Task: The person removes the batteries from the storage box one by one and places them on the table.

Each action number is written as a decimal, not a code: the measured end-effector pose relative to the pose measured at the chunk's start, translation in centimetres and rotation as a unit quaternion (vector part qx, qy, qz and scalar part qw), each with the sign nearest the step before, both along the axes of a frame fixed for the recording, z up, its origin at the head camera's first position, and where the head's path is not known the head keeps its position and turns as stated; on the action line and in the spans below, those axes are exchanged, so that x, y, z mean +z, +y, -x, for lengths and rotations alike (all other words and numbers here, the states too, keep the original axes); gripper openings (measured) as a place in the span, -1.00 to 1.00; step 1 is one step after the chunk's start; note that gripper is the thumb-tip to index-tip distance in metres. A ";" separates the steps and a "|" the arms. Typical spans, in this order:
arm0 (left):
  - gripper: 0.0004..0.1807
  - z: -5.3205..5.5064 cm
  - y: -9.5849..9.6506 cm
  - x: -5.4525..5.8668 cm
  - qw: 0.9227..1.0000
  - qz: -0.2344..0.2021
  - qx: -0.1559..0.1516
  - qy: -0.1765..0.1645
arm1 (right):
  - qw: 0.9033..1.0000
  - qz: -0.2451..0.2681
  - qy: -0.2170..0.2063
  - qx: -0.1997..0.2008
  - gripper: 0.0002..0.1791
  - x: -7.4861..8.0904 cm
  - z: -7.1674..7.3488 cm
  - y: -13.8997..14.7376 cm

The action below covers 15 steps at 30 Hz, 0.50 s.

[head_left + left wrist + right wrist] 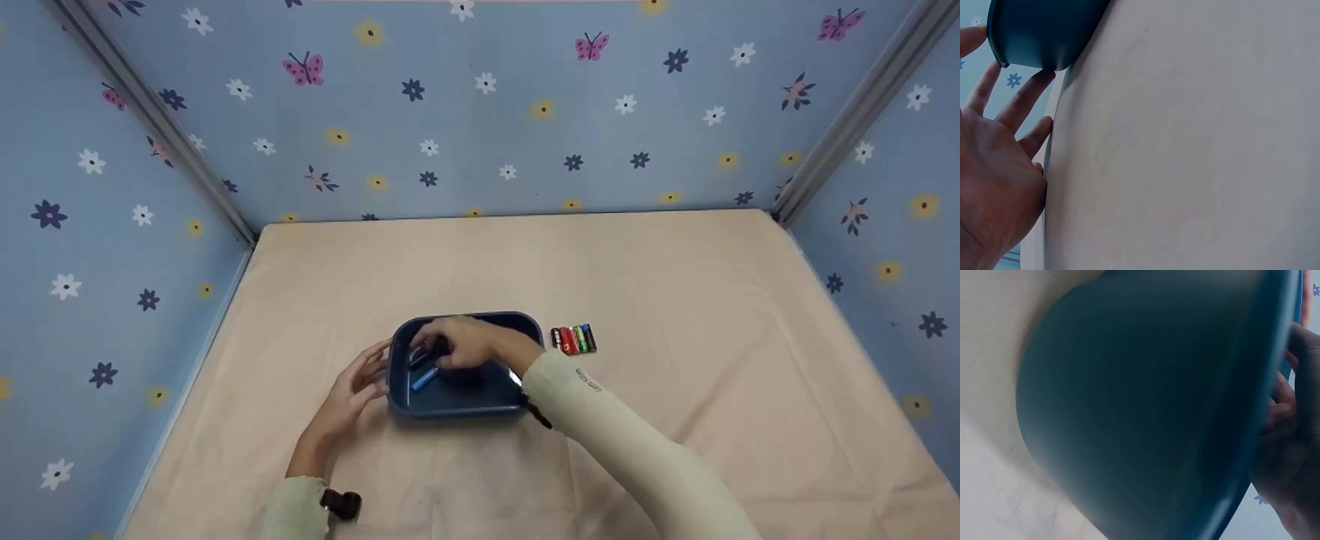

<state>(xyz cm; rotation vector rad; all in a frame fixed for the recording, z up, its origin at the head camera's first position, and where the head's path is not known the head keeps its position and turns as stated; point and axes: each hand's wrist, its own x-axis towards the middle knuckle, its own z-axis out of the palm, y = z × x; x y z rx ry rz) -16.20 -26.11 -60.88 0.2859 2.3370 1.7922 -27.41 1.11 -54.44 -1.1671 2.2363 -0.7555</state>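
Observation:
A dark blue rectangular tray [487, 409] with rounded corners sits on the table. My left hand [352, 394] is at its left end, fingers spread. In the left wrist view, fingertips of the left hand [1002, 152] touch the tray's outer wall [1044, 34]. Reaching over the right rim, my right hand [465, 343] is down inside the tray with bent fingers. Close to its thumb lies a blue battery [424, 379], and a darker battery [418, 358] lies by the fingers. I cannot tell whether the right fingers hold one. In the right wrist view, the tray's wall [1129, 399] partly hides the right hand [1292, 439].
Several batteries [574, 340], in red, green, black and white, lie side by side just right of the tray. A pale cloth [675, 300] with creases covers the table. Blue patterned walls [480, 112] stand at the back and both sides.

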 end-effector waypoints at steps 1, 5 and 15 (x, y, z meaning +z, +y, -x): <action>-0.19 0.0 0.0 0.0 1.000 0.001 0.002 0.001 | 1.000 -0.002 0.003 0.003 -0.40 0.0 0.0 -0.1; -0.19 -0.1 0.1 0.1 1.000 0.004 0.005 -0.002 | 0.999 -0.028 0.007 0.013 -0.37 -0.1 -0.3 -0.4; -0.18 -0.1 0.1 0.1 1.000 0.004 0.002 -0.011 | 0.998 -0.065 0.014 -0.004 -0.38 -0.8 -0.6 -0.8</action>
